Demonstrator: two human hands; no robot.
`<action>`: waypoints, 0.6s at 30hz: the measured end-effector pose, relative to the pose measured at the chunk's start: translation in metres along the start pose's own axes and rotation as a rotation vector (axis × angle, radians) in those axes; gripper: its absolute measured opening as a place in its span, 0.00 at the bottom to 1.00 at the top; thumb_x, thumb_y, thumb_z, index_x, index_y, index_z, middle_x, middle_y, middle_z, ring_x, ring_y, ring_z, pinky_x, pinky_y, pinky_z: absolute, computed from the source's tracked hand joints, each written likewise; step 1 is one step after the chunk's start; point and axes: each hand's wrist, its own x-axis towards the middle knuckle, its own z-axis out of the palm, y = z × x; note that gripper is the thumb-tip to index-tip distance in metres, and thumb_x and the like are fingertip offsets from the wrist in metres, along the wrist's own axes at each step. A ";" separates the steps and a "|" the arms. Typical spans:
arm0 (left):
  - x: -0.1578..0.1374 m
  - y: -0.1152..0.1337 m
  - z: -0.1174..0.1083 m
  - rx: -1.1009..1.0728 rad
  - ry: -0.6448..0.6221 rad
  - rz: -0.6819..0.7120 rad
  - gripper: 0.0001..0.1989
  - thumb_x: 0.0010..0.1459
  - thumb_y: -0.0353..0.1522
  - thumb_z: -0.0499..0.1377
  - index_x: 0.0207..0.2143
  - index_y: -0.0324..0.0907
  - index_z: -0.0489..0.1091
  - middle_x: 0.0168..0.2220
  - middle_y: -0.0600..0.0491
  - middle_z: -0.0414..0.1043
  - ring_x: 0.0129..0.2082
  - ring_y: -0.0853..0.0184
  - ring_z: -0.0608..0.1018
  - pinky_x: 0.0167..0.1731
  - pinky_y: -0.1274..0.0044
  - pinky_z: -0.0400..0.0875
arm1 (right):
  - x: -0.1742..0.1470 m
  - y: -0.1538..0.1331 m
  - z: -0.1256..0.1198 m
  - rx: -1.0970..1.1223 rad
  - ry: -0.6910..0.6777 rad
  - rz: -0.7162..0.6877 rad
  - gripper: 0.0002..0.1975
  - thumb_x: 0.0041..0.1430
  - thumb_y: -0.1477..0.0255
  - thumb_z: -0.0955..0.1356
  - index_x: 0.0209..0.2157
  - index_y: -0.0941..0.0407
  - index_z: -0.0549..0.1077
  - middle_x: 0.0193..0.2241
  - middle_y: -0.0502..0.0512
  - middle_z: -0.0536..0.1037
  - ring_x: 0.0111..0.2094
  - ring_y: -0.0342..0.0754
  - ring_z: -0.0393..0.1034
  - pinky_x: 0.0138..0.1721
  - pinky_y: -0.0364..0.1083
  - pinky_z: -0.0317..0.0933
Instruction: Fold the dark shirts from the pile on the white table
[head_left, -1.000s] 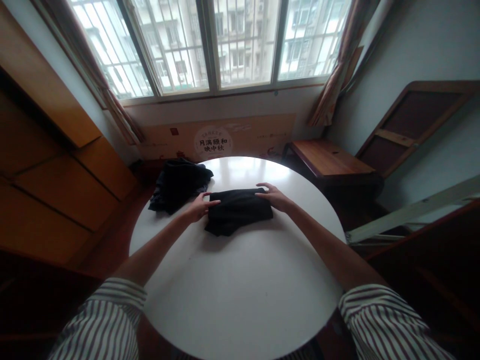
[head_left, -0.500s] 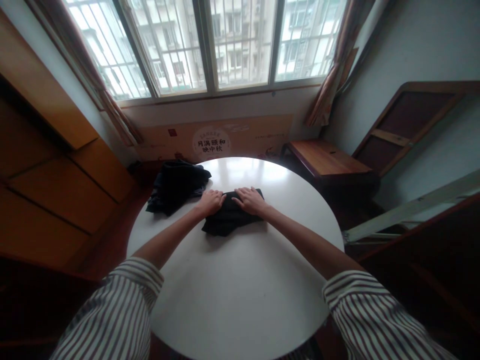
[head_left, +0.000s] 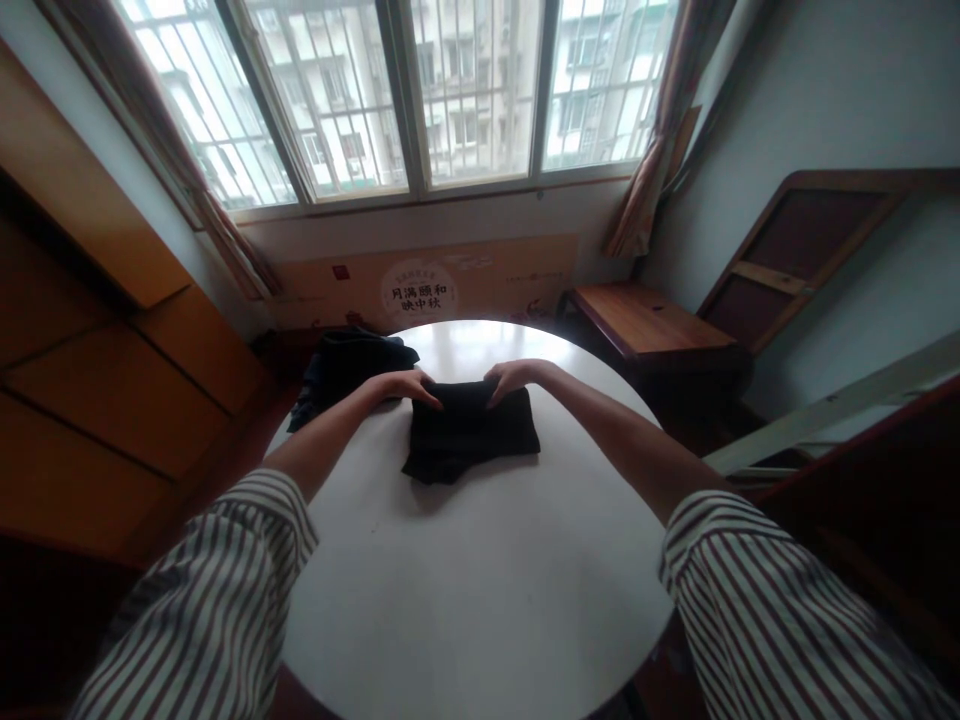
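A folded black garment point(head_left: 472, 430) lies on the white round table point(head_left: 480, 580); its exact kind does not show. At its far edge, my left hand point(head_left: 409, 385) grips the left part, thumb on the near side and fingers behind. Farther right along that edge, my right hand point(head_left: 513, 377) holds the cloth the same way. The fingertips of both hands are hidden behind the fabric. One corner of the garment sticks out at its near left. Behind my left forearm sits a heap of dark clothing point(head_left: 345, 362), partly covered by the arm.
Beyond the table stands a printed cardboard panel point(head_left: 517, 270) under the barred window point(head_left: 472, 100). A low wooden table point(head_left: 652, 320) is at the back right. Orange-brown cabinets point(head_left: 105, 390) line the left side.
My hands lay flat on top of the garment; now they grip its far edge with thumbs toward me. More of the garment's upper face shows. The view has shifted slightly.
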 end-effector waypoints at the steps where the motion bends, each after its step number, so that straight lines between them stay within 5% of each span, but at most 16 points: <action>1: -0.003 0.005 -0.001 0.019 -0.024 0.011 0.13 0.32 0.28 0.74 0.24 0.41 0.76 0.23 0.54 0.75 0.26 0.66 0.74 0.26 0.81 0.64 | -0.004 -0.003 -0.003 0.003 -0.008 -0.002 0.23 0.38 0.64 0.79 0.39 0.56 0.80 0.36 0.55 0.80 0.38 0.53 0.74 0.39 0.46 0.65; 5: -0.028 0.033 -0.013 0.126 0.086 0.182 0.11 0.35 0.26 0.72 0.23 0.42 0.75 0.21 0.57 0.70 0.24 0.68 0.69 0.25 0.81 0.63 | -0.034 -0.019 -0.022 -0.035 0.072 -0.061 0.20 0.44 0.70 0.77 0.43 0.55 0.78 0.36 0.53 0.79 0.40 0.53 0.72 0.39 0.46 0.63; 10: -0.071 0.070 -0.018 0.327 0.476 0.455 0.04 0.48 0.28 0.67 0.29 0.40 0.77 0.30 0.52 0.69 0.37 0.63 0.71 0.42 0.76 0.65 | -0.087 -0.036 -0.029 -0.294 0.512 -0.217 0.10 0.60 0.71 0.68 0.42 0.57 0.77 0.38 0.60 0.78 0.43 0.58 0.71 0.45 0.51 0.60; 14: -0.099 0.056 0.043 0.387 0.541 0.468 0.14 0.57 0.29 0.61 0.46 0.44 0.77 0.39 0.45 0.73 0.49 0.54 0.70 0.53 0.65 0.63 | -0.113 -0.035 0.028 -0.293 0.657 -0.287 0.17 0.64 0.79 0.61 0.51 0.57 0.73 0.51 0.66 0.75 0.52 0.61 0.68 0.51 0.56 0.60; 18: -0.126 0.000 0.133 0.516 0.405 0.497 0.19 0.64 0.27 0.49 0.51 0.43 0.74 0.42 0.39 0.75 0.45 0.54 0.74 0.50 0.59 0.66 | -0.137 -0.018 0.119 -0.244 0.539 -0.369 0.26 0.61 0.84 0.61 0.58 0.53 0.70 0.60 0.65 0.69 0.58 0.62 0.65 0.56 0.62 0.61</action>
